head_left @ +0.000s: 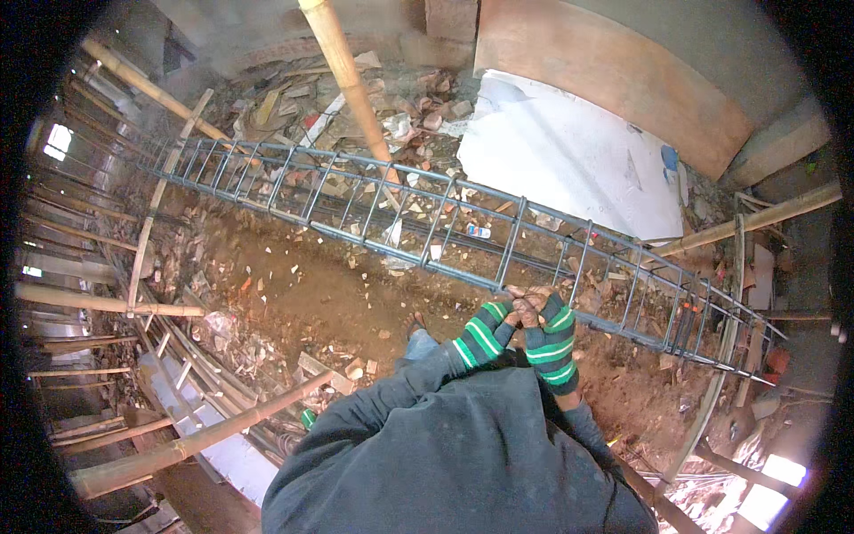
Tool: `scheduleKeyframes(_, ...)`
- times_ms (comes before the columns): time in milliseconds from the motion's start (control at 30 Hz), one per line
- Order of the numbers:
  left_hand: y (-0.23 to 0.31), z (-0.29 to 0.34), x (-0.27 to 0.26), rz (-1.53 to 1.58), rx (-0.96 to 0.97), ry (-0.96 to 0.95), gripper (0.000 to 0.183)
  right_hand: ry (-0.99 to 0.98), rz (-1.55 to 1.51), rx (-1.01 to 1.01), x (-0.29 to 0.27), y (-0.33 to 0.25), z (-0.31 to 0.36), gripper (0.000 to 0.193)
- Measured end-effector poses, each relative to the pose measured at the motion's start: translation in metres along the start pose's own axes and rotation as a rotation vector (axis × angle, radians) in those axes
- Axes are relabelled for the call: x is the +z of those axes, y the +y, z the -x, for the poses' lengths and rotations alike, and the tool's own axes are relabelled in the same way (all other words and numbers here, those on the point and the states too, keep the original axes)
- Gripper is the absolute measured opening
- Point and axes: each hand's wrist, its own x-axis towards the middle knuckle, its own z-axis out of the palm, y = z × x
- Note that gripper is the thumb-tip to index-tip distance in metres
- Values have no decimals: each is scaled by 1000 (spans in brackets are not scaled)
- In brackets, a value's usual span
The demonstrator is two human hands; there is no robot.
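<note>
A long rebar cage (363,240) of steel bars and square stirrups stretches across in front of me. My left hand (489,331) and my right hand (550,343) wear green, black and white striped fingerless gloves. They meet at the cage's near long bar, beside a stirrup. The bare fingers of both hands are bent and pinched close together there. Whatever lies between the fingertips is too small and too covered to make out.
A bamboo pole (349,80) rises behind the cage. Bamboo poles and sticks stand at both sides. A large white sheet (560,151) lies at the back right. Rubble (427,116) and scraps cover the dirt floor (294,276). A bare foot (414,322) shows below the cage.
</note>
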Motion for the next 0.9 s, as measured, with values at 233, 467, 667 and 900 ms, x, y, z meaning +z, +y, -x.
scheduleKeyframes(233, -34, 32, -73, -94, 58, 83, 29, -60, -201, 164, 80, -40, -9, 24)
scheduleKeyframes(467, -68, 49, -121, 75, -5, 14, 31, -17, -21, 98, 143, -58, -17, 18)
scheduleKeyframes(667, -40, 41, -160, 225, -38, 17, 34, 160, -17, 267, 165, -78, -18, 25)
scheduleKeyframes(900, -12, 36, -196, 343, -114, -36, 25, 453, -248, 417, 174, -83, -25, 28)
